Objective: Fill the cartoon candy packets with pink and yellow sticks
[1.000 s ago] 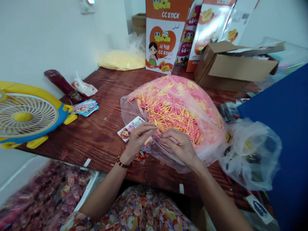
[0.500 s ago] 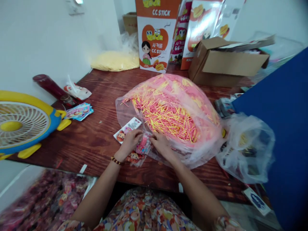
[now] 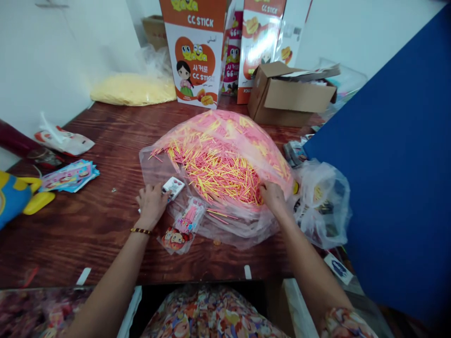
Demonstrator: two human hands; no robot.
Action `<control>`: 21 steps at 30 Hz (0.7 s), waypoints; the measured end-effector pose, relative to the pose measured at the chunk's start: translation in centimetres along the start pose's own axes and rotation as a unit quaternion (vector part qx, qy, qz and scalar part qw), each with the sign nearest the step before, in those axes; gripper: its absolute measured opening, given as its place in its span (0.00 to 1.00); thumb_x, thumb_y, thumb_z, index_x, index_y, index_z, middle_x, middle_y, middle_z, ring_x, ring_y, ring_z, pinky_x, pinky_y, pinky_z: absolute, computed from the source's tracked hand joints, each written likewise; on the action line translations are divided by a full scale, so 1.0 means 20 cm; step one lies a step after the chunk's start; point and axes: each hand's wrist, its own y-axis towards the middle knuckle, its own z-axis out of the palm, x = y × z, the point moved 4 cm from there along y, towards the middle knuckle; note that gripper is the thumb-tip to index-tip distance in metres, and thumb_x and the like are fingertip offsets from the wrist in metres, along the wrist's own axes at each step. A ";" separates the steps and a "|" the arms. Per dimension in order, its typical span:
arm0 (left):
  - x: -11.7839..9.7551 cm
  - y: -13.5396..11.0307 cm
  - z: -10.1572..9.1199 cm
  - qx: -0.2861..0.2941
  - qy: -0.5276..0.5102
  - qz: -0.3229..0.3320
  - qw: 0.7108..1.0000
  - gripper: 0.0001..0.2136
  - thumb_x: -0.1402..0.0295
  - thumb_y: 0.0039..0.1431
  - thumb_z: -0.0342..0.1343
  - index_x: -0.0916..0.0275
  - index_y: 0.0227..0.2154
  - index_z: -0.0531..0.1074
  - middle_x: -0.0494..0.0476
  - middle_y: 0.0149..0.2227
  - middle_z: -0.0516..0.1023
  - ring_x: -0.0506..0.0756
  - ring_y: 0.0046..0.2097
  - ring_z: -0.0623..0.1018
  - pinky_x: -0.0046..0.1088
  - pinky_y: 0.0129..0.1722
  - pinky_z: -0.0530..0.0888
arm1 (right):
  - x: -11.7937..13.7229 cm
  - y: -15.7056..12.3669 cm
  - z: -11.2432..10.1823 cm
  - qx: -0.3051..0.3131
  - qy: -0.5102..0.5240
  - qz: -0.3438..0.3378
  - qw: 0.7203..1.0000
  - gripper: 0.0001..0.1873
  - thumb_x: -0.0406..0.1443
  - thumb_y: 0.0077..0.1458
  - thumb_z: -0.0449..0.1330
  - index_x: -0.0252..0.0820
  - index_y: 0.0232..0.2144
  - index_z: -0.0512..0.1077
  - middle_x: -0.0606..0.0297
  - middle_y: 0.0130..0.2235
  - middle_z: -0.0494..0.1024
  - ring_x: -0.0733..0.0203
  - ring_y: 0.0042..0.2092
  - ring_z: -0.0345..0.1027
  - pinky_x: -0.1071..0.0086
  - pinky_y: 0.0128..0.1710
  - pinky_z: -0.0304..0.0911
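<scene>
My left hand [image 3: 152, 204] rests with fingers spread on a stack of printed cards [image 3: 174, 187] on the table. My right hand [image 3: 274, 197] is at the right side of a heap of thin pink and yellow sticks [image 3: 225, 176], its fingers curled in against them. The heap lies in a large clear plastic bag [image 3: 243, 234], its mouth turned toward me. Between my hands lies a small clear packet [image 3: 188, 219] with a printed face and pink sticks in it. Some loose sticks [image 3: 220, 216] lie on the bag's edge beside it.
Boxes [image 3: 193, 56] and an open carton [image 3: 289, 98] stand at the back. A yellow-filled bag [image 3: 132, 89] is back left. Blue sachets [image 3: 70, 176] and a wipes pack [image 3: 65, 141] lie left. A plastic bag [image 3: 322, 206] sits right, by a blue panel [image 3: 394, 188].
My hands have parted from the small packet, which now lies on the table. The left moved onto the cards, the right over to the sticks. The view has shifted right.
</scene>
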 end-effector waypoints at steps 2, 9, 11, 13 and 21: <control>0.01 0.01 0.03 0.013 0.012 0.000 1.000 0.22 0.55 0.64 0.47 0.62 0.53 0.72 0.74 0.50 0.71 0.74 0.51 0.69 0.50 0.45 0.67 | -0.01 0.01 0.02 0.029 -0.014 0.022 0.999 0.18 0.36 0.61 0.50 0.35 0.42 0.78 0.46 0.46 0.80 0.48 0.48 0.74 0.64 0.44 0.62; 0.01 0.00 0.04 -0.005 -0.005 0.008 1.000 0.21 0.57 0.63 0.49 0.61 0.54 0.71 0.73 0.52 0.69 0.73 0.52 0.67 0.50 0.46 0.66 | 0.04 0.03 0.10 0.035 0.019 0.091 0.995 0.23 0.45 0.61 0.52 0.34 0.46 0.77 0.43 0.49 0.79 0.47 0.50 0.74 0.63 0.43 0.64; 0.01 0.02 0.03 -0.005 -0.015 0.007 1.000 0.20 0.58 0.62 0.51 0.62 0.52 0.71 0.73 0.52 0.69 0.73 0.53 0.67 0.50 0.47 0.66 | 0.05 0.04 0.12 0.034 0.029 0.110 0.993 0.24 0.46 0.60 0.53 0.34 0.48 0.76 0.43 0.50 0.78 0.46 0.51 0.74 0.62 0.43 0.64; 0.02 0.04 0.03 0.004 -0.026 -0.001 1.000 0.19 0.58 0.60 0.53 0.63 0.50 0.71 0.72 0.52 0.70 0.73 0.53 0.67 0.50 0.48 0.66 | 0.06 0.05 0.13 0.036 0.039 0.122 0.991 0.25 0.46 0.59 0.52 0.34 0.48 0.75 0.42 0.50 0.78 0.45 0.51 0.74 0.61 0.44 0.65; 0.09 0.15 0.05 0.040 -0.127 -0.022 0.991 0.11 0.59 0.55 0.55 0.61 0.35 0.73 0.60 0.40 0.79 0.62 0.46 0.75 0.37 0.44 0.68 | 0.08 0.03 0.17 0.020 0.086 0.113 0.990 0.21 0.38 0.62 0.48 0.31 0.49 0.73 0.42 0.50 0.78 0.48 0.50 0.74 0.63 0.44 0.64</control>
